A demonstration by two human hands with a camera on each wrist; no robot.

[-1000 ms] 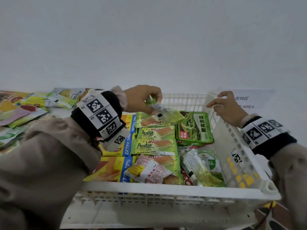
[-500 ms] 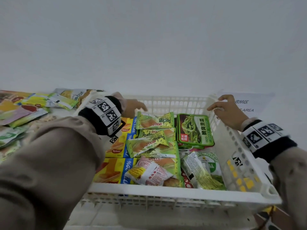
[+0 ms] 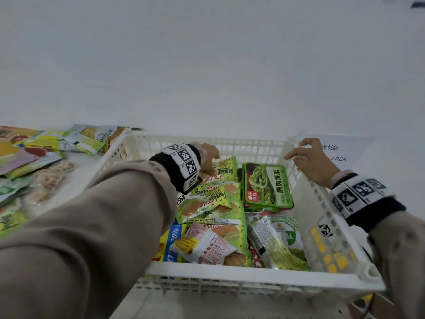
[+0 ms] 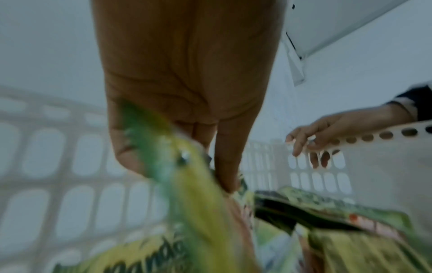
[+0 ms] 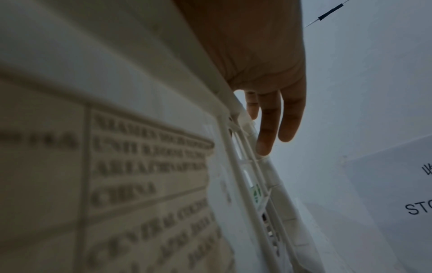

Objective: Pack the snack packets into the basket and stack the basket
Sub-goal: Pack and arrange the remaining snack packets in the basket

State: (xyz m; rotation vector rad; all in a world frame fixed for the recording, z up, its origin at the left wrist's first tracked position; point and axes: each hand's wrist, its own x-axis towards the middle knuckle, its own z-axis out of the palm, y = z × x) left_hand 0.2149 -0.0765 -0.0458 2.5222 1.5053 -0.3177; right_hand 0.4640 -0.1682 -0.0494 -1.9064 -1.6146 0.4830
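The right hand [image 3: 315, 164] rests with curled fingers on the far right rim of the basket [image 3: 253, 278], probably to steady it, while the left hand [image 3: 208, 162] inside pinches a green packet [image 3: 226, 169] at the far wall, likely to arrange it

Dim, flat light; both wrist views blurred, edges warped.

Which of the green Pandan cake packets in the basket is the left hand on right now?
The rearmost Pandan packet, by the basket's far wall; the left hand's fingers touch its left end. The other Pandan packets lie nearer, untouched.
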